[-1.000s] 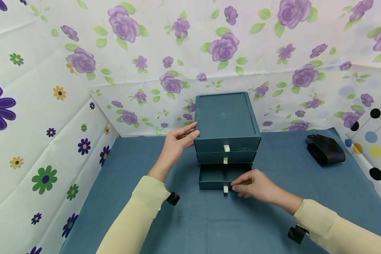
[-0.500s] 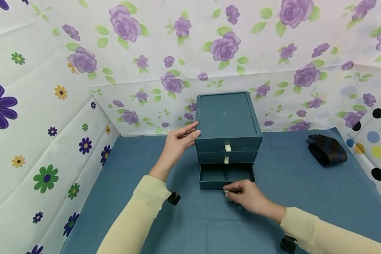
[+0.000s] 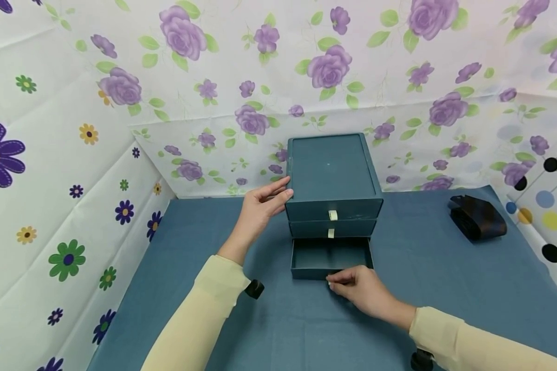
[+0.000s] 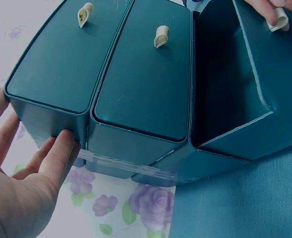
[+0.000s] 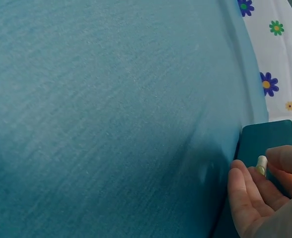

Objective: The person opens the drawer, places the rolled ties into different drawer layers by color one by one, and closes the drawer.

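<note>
A dark teal three-drawer box point(image 3: 329, 167) stands near the back wall, its top and middle drawers closed. The bottom drawer point(image 3: 304, 272) is pulled out, and its visible interior holds nothing. My left hand point(image 3: 260, 206) lies against the upper left side of the box, fingers extended, thumb on the side panel point(image 4: 46, 111). At the bottom drawer's front, my right hand point(image 3: 362, 291) pinches the small cream pull tab point(image 5: 261, 165) between thumb and fingers. Matching tabs stick out from the top drawer point(image 4: 51, 54) and the middle drawer point(image 4: 141, 79).
A dark, shiny folded item point(image 3: 478, 217) lies on the blue tablecloth point(image 3: 283, 324) toward the right. Flower-printed sheeting point(image 3: 241, 67) rises behind the box, and another flowered sheet point(image 3: 74, 206) borders the left side.
My right hand has moved left from beside the tab and taken hold of it. The bottom drawer has come slightly further out toward me. My left hand stays in place.
</note>
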Demonstrator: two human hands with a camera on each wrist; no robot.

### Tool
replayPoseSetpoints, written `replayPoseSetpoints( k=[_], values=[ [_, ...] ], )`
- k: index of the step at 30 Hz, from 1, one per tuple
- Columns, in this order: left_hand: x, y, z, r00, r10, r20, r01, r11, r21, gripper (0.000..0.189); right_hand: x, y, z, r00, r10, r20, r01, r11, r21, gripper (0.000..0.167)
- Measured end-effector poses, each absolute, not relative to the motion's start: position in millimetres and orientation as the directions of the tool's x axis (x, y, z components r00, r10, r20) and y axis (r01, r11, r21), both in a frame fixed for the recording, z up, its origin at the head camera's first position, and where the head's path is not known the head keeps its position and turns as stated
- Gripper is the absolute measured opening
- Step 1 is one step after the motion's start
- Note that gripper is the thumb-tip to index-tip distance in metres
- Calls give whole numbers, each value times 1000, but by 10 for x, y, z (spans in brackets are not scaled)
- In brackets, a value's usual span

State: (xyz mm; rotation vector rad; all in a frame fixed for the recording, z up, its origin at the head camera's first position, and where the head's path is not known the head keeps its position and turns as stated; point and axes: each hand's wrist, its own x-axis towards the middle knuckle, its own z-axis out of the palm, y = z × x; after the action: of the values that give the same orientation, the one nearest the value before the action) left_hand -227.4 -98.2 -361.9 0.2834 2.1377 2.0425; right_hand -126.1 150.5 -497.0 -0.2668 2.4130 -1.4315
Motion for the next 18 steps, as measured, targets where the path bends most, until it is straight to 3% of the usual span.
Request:
replayPoseSetpoints(
  k=[11,18],
  values=[
    [-2265,-981,-3622,-967,253,-3,9,46,999,45,-1220,1509,-4907,-907,-371,-197,5,459,-889,24],
    [-2268,-979,-3603,-968,251,-8,3,41,999,46,-1289,1606,-4538,-906,-386,-176,-47,502,-863,14]
  ],
)
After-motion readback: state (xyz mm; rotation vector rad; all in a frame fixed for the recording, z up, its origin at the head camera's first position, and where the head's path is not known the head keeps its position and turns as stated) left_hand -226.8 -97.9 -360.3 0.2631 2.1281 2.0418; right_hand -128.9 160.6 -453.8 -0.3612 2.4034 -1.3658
